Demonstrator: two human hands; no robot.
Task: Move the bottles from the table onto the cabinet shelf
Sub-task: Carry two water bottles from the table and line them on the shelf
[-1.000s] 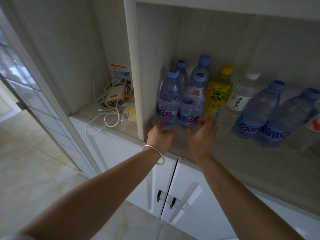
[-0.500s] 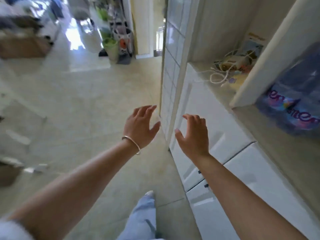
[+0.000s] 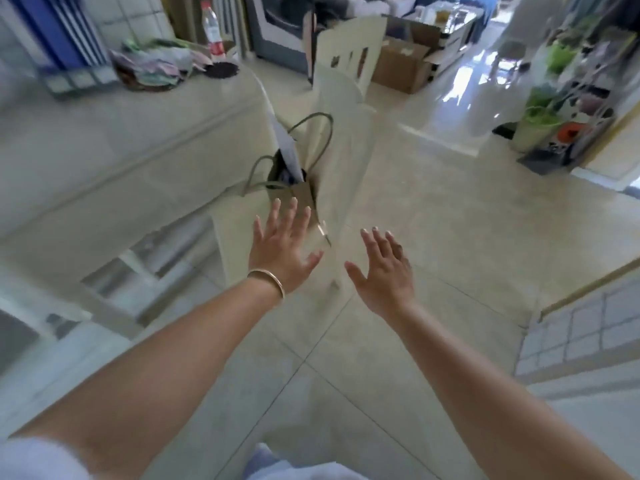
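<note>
The tiled floor (image 3: pixel 433 237) is taking up most of the view, everything a bit blurry. The pale worktop (image 3: pixel 121 133) is sitting on the left, with a cream chair (image 3: pixel 346 98) pushed up just beside its corner. A tan paper bag (image 3: pixel 294 192) with loop handles is hanging or standing at that corner, can't tell which. Both arms are reaching out over the floor: left hand (image 3: pixel 282 247), silver bangle (image 3: pixel 268 280) on the wrist, is spreading its fingers wide, grip holding nothing. Right hand (image 3: pixel 384 271) is doing the same, fingers splayed and bare. One bottle (image 3: pixel 213 32) with a red label is standing upright at the worktop's far end, well apart from both hands.
</note>
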